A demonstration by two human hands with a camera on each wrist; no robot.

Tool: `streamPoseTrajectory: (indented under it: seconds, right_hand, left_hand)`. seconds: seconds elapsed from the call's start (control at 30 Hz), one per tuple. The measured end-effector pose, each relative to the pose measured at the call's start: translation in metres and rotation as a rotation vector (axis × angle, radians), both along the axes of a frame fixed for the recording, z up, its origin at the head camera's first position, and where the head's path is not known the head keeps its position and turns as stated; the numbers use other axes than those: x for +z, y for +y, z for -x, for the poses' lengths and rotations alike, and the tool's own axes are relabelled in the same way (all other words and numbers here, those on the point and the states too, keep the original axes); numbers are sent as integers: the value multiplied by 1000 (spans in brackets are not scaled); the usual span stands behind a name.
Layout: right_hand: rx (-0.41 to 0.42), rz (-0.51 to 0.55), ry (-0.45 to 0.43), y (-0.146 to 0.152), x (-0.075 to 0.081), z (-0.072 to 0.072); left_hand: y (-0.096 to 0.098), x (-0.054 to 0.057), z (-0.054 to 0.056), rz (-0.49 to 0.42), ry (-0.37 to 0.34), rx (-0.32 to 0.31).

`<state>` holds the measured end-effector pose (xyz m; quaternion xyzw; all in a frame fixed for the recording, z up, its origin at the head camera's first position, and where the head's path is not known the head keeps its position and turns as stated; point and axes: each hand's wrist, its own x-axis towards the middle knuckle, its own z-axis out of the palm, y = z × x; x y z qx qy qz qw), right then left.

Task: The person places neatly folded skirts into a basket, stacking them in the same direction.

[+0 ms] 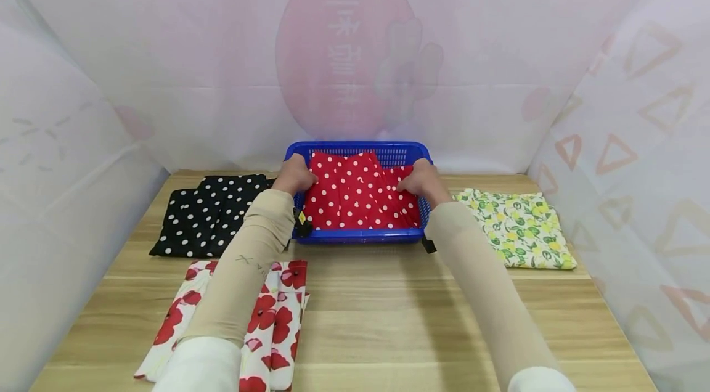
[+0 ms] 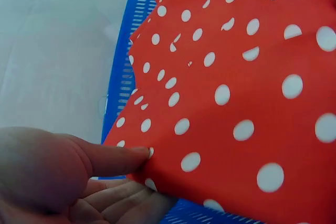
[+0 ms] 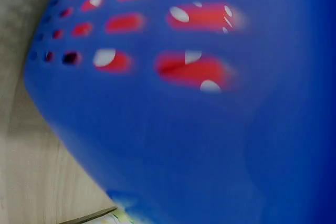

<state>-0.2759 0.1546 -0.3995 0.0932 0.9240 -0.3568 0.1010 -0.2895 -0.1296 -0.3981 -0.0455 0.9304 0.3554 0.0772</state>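
Observation:
A folded red cloth (image 1: 355,191) with white polka dots lies in a blue plastic basket (image 1: 363,236) at the back of the table. At the basket's left side, my left hand (image 1: 296,175) pinches the cloth's edge. In the left wrist view the thumb (image 2: 118,160) lies on top of the red cloth (image 2: 226,103), with the other fingers beneath it. My right hand (image 1: 424,181) reaches over the right rim and pinches the cloth's right edge, its fingers partly hidden. The right wrist view shows just the slotted basket wall (image 3: 157,124), red cloth behind the slots.
Left of the basket lies a folded black polka-dot cloth (image 1: 205,216). A white cloth with red flowers (image 1: 280,318) is nearer, partly under the left forearm. To the right is a lemon-print cloth (image 1: 524,225). Pale printed curtains (image 1: 222,71) stand behind and beside the wooden table (image 1: 366,324).

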Motion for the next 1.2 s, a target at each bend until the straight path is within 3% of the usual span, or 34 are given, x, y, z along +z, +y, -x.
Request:
streamPoseTrajectory:
  seconds: [0.23,0.43,0.53,0.7,0.93,1.03,1.2]
  right_hand:
    - [-1,-93,39,-12,-7,0]
    - [23,-104,105,1,7,-1]
    - [50,-81,138,12,17,-4]
    - [177,-38,182,30,38,-20]
    - [332,-189,310,69,47,-42]
    - [344,-230,344,89,44,-56]
    - [333,-255,346,118,30,-78]
  left_hand:
    - [2,3,-4,83,-77,-11]
    - [3,15,-11,183,-70,-89]
    - [1,24,-14,212,-35,-140]
    - [-11,41,-19,245,61,-237]
    - [-31,58,-42,336,168,-312]
    - [-37,53,-55,448,247,-345]
    - [-44,28,-72,553,359,-382]
